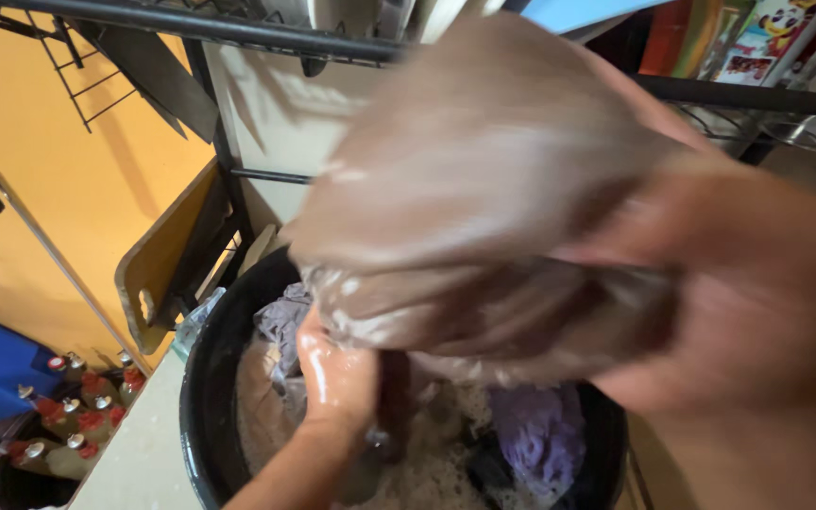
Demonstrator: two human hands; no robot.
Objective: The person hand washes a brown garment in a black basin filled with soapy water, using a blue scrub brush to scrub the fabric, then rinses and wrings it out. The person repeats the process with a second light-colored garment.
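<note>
A wet, soapy grey-brown cloth is lifted close to the camera, blurred, above a black tub. My right hand grips the cloth's right side. My left hand, wet and shiny, holds the cloth's lower edge just over the tub. Inside the tub lie sudsy water and other clothes, among them a purple garment and a pale lilac one.
The tub rests on a pale counter. A wooden chopping board leans at the left beside an orange wall. Several bottles with red caps stand low at the left. A black metal rack runs overhead.
</note>
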